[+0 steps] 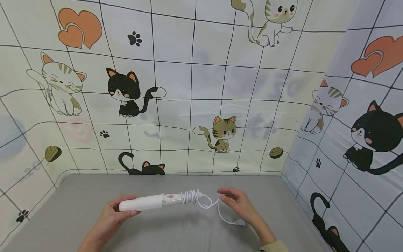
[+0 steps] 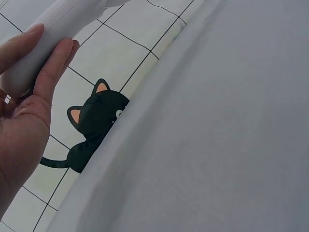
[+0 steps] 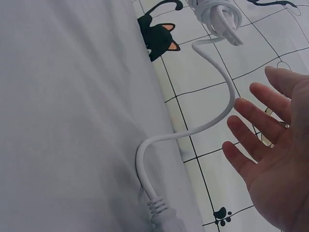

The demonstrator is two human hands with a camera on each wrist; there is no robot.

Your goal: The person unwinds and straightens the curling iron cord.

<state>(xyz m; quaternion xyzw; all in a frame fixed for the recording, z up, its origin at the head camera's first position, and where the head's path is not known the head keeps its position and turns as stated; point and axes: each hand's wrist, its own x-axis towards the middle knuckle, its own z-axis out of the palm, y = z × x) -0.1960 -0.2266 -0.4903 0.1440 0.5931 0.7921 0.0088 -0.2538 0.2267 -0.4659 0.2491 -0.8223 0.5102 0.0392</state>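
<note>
A white wand-shaped electric appliance (image 1: 141, 203), much like a hair iron, is held level above the grey surface. My left hand (image 1: 110, 215) grips its plain rounded end between thumb and fingers. Toward its other end sits a small pink mark, and a white cord (image 1: 190, 197) is wound there in several turns. A loose length of cord (image 3: 227, 79) hangs from the coil and curves down to a white plug (image 1: 240, 222). My right hand (image 1: 239, 203) is beside this loose cord with fingers spread; in the right wrist view the cord passes right at the fingertips (image 3: 240, 104).
A grey cloth-covered table (image 1: 173, 234) lies under both hands. Behind it and to the sides hangs a white curtain (image 1: 173, 80) with black grid lines, cartoon cats, hearts and paw prints. Its lower edge meets the table's back edge.
</note>
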